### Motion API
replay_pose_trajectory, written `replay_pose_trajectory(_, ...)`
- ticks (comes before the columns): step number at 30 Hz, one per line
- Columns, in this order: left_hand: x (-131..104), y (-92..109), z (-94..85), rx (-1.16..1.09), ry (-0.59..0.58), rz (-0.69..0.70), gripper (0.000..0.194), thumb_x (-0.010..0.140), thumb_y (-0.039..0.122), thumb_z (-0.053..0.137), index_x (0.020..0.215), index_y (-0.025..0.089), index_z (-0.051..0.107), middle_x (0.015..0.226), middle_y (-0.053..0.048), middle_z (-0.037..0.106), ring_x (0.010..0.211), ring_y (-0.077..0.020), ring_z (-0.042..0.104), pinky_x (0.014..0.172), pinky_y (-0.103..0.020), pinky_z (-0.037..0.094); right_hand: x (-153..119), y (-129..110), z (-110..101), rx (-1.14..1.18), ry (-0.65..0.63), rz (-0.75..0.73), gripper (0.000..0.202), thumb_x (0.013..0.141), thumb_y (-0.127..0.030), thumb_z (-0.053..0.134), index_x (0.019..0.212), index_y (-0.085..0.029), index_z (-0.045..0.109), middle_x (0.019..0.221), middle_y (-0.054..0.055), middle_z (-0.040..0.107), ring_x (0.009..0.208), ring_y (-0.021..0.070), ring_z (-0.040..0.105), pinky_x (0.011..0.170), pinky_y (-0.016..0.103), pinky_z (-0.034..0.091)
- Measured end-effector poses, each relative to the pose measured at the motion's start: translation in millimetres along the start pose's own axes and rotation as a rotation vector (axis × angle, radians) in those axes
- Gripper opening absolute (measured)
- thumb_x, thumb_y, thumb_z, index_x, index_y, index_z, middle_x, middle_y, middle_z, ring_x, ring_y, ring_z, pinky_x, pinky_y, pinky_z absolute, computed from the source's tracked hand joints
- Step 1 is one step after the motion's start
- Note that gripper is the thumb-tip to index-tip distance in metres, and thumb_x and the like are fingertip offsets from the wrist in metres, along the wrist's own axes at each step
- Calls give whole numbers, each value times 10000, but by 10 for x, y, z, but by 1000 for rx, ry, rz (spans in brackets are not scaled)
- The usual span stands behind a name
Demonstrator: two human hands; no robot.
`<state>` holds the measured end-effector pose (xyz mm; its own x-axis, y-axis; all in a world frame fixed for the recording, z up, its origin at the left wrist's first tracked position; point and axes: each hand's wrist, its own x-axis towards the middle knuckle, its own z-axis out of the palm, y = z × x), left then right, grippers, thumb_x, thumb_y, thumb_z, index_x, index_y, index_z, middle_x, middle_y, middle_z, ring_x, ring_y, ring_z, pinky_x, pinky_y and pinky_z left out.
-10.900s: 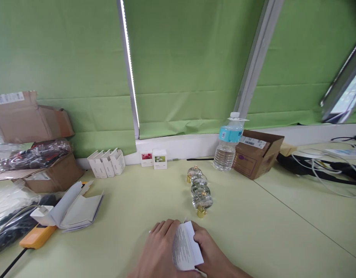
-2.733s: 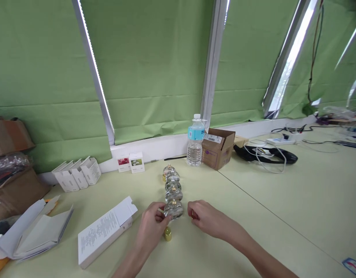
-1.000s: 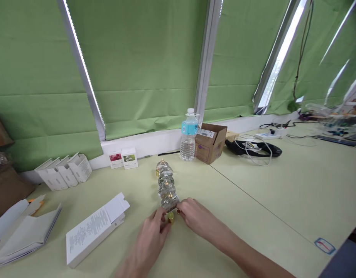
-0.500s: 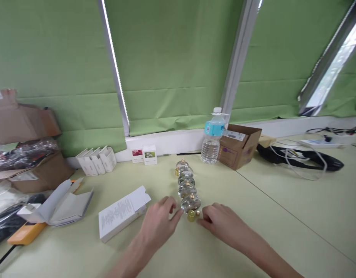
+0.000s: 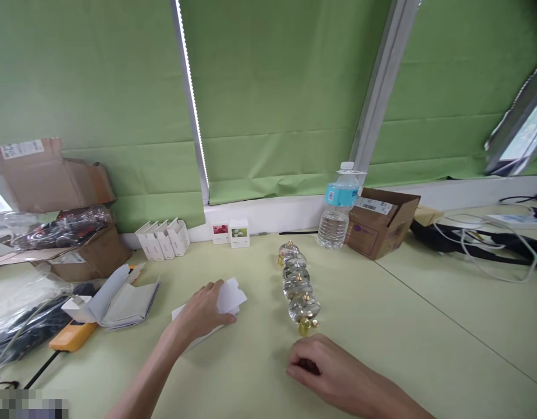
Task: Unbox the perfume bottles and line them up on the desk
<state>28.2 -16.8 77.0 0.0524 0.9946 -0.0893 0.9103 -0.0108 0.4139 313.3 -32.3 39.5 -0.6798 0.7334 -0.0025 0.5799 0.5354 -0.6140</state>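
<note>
My left hand (image 5: 205, 308) lies over a white cardboard box (image 5: 230, 295), thumb on the near side and fingers over the far side. The box's end flap stands open to the right of the fingers. My right hand (image 5: 320, 369) rests on the table with its fingers curled in; nothing shows in them. Just beyond it, a row of round clear glass bottles (image 5: 298, 286) with small gold-coloured parts runs away from me. A yellow-gold cap (image 5: 304, 327) lies at the near end of the row, close to my right hand but apart from it.
A water bottle (image 5: 338, 212) and an open brown carton (image 5: 368, 233) stand at the back right, beside a black item with white cables (image 5: 482, 244). Two small white boxes (image 5: 239, 234) and several slim white boxes (image 5: 163, 240) line the back. Left are cartons (image 5: 89, 253) and an open booklet (image 5: 128, 302).
My left hand has moved left from the glass bottles onto the white box and taken hold of it. My right hand has drawn back towards me. The view has shifted left.
</note>
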Motion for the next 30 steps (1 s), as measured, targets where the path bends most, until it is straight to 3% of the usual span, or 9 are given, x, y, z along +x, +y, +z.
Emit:
replay_pose_trajectory(4,-37,228,75,-20,-31,99,656,651,465,705,1243,261,510,1121,-55,616,1036,-268,557,788,-315,411,15,-66,-30,187,70,-21,187,895,-322,526,1002,-231,649,1005,43,631,787,164,582,755,291,468)
replay_pose_trajectory(8,-161,456,93,-7,-83,196,651,607,425,759,1197,266,533,1104,-51,608,1019,-270,563,757,-305,414,21,-78,-80,432,56,-54,366,858,-376,600,1208,-271,580,1284,80,494,894,173,584,790,315,507)
replay_pose_trajectory(14,-247,586,161,41,-118,246,583,555,358,805,1079,255,573,1068,-46,589,972,-261,570,735,-301,422,35,-26,-51,743,63,17,370,851,-439,617,1157,-234,654,1230,101,523,896,190,568,773,354,527)
replay_pose_trajectory(18,-271,596,172,40,-125,255,710,539,354,820,1184,264,537,1114,-54,585,1020,-276,555,782,-321,428,39,11,-37,903,-2,52,404,857,-451,617,1164,-194,674,989,96,617,840,197,585,720,350,526)
replay_pose_trajectory(20,-288,574,161,39,-151,232,837,527,336,827,1286,257,484,1153,-73,583,1057,-293,545,820,-345,430,45,18,-52,919,39,55,368,877,-453,590,1093,-182,715,941,91,629,782,183,588,714,350,516)
replay_pose_trajectory(26,-336,448,86,6,-220,118,1105,482,353,832,1452,225,320,1231,-113,578,1146,-346,516,931,-409,416,54,52,-228,923,254,78,355,888,-459,568,990,-177,759,1105,114,600,814,193,552,735,359,482)
replay_pose_trajectory(30,-357,482,-7,-71,-234,138,1185,539,534,789,1504,221,177,1480,-116,379,1333,-348,364,1053,-407,338,40,56,-341,986,354,85,323,853,-440,621,967,-177,769,1107,122,608,838,211,527,710,354,465)
